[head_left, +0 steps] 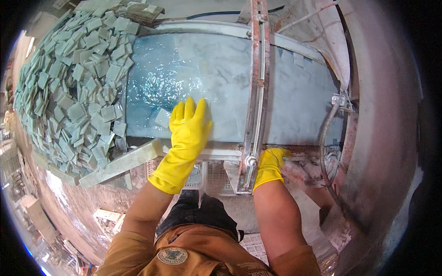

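My left hand, in a yellow rubber glove, reaches over a wet bluish-grey belt-like surface. Its fingers are stretched out and the hand is open. Just left of its fingers lies a loose square pale-green tile. Water ripples and glints on the surface beyond that hand. My right hand, gloved the same way, is at the near edge of the surface, just right of a slotted metal bar. Its fingers are bent and partly out of sight, so I cannot make out whether they hold anything.
A large heap of pale-green square tiles fills the left end. A stone-like slab slants along the heap's near side. A bolt fixes the bar's near end. A ribbed hose hangs at the right, with perforated crates below.
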A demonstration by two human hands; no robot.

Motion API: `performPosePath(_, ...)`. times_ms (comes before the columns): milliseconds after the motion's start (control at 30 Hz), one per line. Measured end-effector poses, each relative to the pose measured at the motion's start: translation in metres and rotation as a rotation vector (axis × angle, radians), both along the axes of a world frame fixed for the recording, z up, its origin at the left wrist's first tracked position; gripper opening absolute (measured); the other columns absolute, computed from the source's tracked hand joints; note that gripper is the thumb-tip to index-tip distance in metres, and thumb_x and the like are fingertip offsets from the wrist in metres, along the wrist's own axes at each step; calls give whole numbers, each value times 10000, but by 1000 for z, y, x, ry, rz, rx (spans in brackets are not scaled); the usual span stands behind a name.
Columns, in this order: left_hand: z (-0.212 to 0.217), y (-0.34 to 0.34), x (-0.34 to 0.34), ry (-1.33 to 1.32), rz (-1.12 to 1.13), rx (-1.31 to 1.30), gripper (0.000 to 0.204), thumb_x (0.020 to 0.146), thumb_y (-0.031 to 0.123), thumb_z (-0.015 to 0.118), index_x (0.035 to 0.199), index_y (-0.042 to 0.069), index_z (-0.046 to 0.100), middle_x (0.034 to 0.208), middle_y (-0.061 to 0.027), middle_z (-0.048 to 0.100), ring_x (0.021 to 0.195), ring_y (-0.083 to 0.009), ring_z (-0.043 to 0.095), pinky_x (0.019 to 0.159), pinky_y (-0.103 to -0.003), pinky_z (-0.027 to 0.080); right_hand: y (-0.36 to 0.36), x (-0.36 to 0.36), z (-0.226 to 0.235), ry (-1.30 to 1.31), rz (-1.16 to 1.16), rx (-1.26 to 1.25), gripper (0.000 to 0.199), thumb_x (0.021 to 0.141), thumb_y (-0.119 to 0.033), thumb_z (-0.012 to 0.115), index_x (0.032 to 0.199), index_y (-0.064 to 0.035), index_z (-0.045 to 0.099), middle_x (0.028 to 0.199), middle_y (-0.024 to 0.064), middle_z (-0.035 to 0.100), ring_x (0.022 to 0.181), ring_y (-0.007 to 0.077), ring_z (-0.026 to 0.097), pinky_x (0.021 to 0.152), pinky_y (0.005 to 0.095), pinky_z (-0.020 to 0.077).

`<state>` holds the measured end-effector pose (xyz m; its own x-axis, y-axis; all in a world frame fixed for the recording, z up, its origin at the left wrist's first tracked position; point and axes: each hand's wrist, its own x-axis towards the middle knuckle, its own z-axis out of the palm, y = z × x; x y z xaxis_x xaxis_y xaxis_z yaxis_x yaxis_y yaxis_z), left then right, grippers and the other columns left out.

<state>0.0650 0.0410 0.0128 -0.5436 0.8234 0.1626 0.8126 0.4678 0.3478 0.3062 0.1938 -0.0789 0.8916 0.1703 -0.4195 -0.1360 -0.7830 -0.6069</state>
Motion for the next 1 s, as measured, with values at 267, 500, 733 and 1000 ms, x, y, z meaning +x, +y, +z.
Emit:
performPosePath(267, 8, 26, -47, -124, -142, -197, 572, 786, 318, 898, 1283, 93, 726, 1071, -154, 732, 975, -408, 738, 837, -527, 588, 8, -13, 17, -19, 19, -103, 804, 1068, -663, 450, 1404, 32, 676, 1339, 230, 753, 1193, 418, 735, 1019, 468, 595)
performPosePath(500, 18, -25, -126, -370, 7, 138, 156, 892, 205, 794, 950, 60, 796, 949, -197, 754, 895, -435, 721, 794, -499, 583, -2, 41, -52, 176, -15, -12, 789, 1061, -676, 462, 1538, -60, 584, 1468, 179, 693, 1313, 360, 673, 1116, 437, 535)
performPosePath(733, -1, -81, -174, -66, 173, -252, 225, 921, 138, 777, 1111, 16, 780, 1075, -232, 764, 1072, -435, 722, 928, -476, 573, 2, 24, -25, 154, -47, 17, 779, 1054, -682, 480, 1571, -104, 559, 1474, 169, 686, 1303, 362, 670, 1110, 450, 535)
performPosePath(1000, 19, -44, -72, -10, -66, -270, 724, 932, 264, 793, 1568, 44, 526, 1528, -304, 541, 1416, -529, 491, 1217, -604, 375, -5, 11, -57, 66, 19, 35, 765, 1055, -674, 497, 1532, -84, 596, 1384, 218, 728, 1212, 413, 715, 1063, 477, 566)
